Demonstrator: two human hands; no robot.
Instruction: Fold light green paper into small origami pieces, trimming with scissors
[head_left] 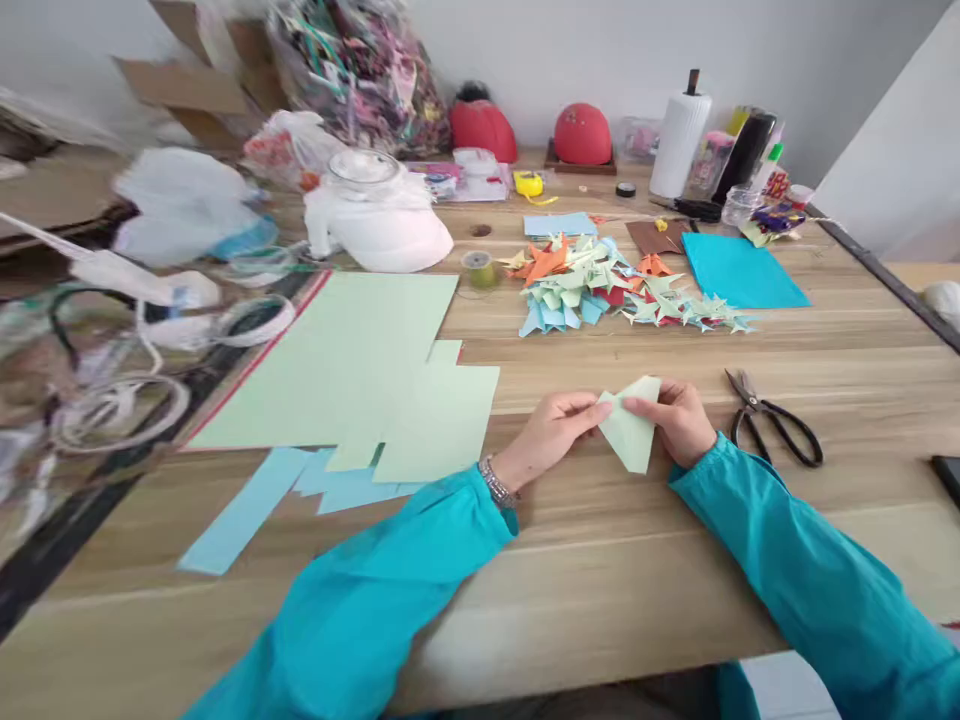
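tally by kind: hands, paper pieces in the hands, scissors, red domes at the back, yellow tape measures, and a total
Hands, left hand and right hand: 2
Pale green folded paper: 1
Scissors: 1
Red domes: 2
Yellow tape measure: 1
Total: 7

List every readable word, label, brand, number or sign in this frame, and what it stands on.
No text can be read.
Red-and-yellow item, back right: any lettering too small.
Yellow tape measure: any print too small and blurred.
Folded green paper between left hand and right hand: no writing visible.
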